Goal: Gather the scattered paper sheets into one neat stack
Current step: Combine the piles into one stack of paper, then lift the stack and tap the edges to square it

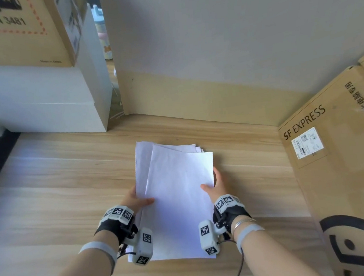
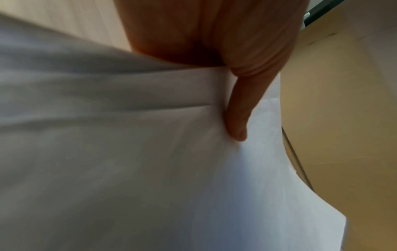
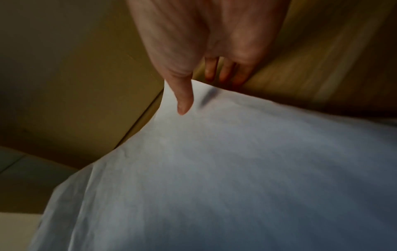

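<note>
While both hands pinched the white paper sheets point(image 1: 178, 194) at mid-length, left hand point(image 1: 135, 199) and right hand point(image 1: 217, 184) thumbs on top, gathering looked done; beyond the grip, far corners fanned unevenly, so squaring remained. Neither brown cardboard box point(image 1: 341, 166) showed contents.

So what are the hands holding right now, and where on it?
The paper sheets, by their long side edges: left hand pinches the left edge, right hand the right, thumbs on top.
</note>
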Action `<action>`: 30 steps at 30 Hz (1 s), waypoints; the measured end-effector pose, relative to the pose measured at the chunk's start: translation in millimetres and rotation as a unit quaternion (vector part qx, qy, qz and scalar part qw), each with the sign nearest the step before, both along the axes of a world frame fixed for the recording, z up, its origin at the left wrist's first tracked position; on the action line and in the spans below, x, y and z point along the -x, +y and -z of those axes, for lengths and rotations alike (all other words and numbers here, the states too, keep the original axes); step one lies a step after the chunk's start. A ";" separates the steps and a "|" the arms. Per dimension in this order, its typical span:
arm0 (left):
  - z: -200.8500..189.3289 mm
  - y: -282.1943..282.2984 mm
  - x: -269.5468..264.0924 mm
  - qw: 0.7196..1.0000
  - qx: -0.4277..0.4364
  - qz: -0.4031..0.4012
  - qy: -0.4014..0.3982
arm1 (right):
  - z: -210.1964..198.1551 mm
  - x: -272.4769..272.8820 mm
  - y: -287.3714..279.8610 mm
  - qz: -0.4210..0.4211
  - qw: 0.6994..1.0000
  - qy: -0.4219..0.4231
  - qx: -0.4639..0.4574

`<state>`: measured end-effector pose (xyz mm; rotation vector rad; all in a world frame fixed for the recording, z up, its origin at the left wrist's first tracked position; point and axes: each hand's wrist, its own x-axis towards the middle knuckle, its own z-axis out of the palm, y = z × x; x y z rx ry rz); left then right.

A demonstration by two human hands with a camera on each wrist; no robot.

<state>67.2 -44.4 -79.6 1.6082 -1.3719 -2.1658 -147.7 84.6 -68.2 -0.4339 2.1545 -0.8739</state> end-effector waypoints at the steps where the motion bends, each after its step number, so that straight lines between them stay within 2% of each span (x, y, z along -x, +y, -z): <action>1: -1.9 1.0 1.4 1.000 0.006 0.002 -0.004 | 0.2 -2.3 1.6 -0.010 1.000 -0.019 0.008; 5: -5.4 4.4 11.3 0.999 0.031 0.011 -0.004 | -7.2 -5.8 2.1 -0.061 0.997 -0.044 0.014; 8: -13.5 5.2 20.5 0.999 0.049 -0.006 0.017 | -12.1 0.7 3.4 0.013 0.999 -0.048 0.024; 12: -35.6 3.3 29.1 0.995 0.086 -0.004 0.047 | -26.7 6.3 1.9 0.128 0.983 -0.069 0.112; 14: -50.3 1.5 32.6 0.991 0.116 0.014 0.061 | -41.2 8.8 -0.1 0.160 0.970 -0.050 0.174; 18: -78.8 -2.4 39.1 0.981 0.173 -0.024 0.084 | -80.7 14.8 -10.9 0.148 0.945 0.013 0.292; 21: -103.2 -6.2 42.0 0.968 0.227 -0.034 0.097 | -105.7 13.6 -13.3 0.155 0.922 0.005 0.355; 24: -119.9 -13.2 41.4 0.962 0.236 -0.029 0.132 | -114.4 9.4 -9.5 0.147 0.907 -0.036 0.393; 30: -131.3 -22.0 36.5 0.952 0.245 -0.072 0.171 | -113.9 -2.4 -4.2 0.105 0.920 -0.044 0.375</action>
